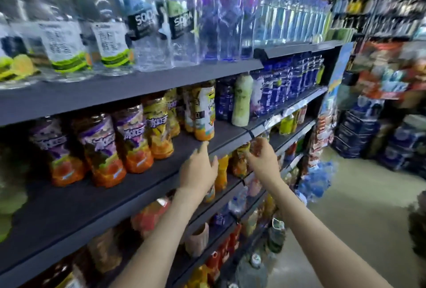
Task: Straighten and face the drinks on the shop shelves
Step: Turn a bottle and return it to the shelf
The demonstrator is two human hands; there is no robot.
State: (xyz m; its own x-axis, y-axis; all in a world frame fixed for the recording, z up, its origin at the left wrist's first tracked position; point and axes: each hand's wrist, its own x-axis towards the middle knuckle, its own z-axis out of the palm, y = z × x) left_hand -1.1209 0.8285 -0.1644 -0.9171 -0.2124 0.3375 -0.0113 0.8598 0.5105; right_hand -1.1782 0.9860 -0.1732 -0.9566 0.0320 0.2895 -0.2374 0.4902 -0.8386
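- Middle shelf (103, 204): flat dark board, matte and rigid. It runs under my left fingers and away to their left. A bottle should slide on it without snagging.
- Row of juice bottles (136, 140): these stand to the left of my left fingers. They are waisted plastic bodies with glossy purple and yellow sleeves and orange bases. I judge them full, so fairly heavy and stiff. Take each at the waist, where the sleeve gives grip.
- White-labelled bottle (204, 114): it stands upright just above my left fingertips, near the shelf's front edge. It has a smooth, likely slippery film label and a rounded orange base. Take it low on the body and turn it there, since a push at the top could tip it.
- Left hand (196, 172): the fingers (204, 147) are straight and released and hold nothing. Blur hides whether the tips touch the bottle's base.
- Right hand (265, 160): the fingers (250, 156) are curled round a clear bottle (255, 147) on the shelf below. It is thin, transparent plastic that probably dents under a hard squeeze. I cannot tell which part I hold.
- Small orange bottle (221, 170): it stands between my two hands. It is slim and smooth, and I judge it light.
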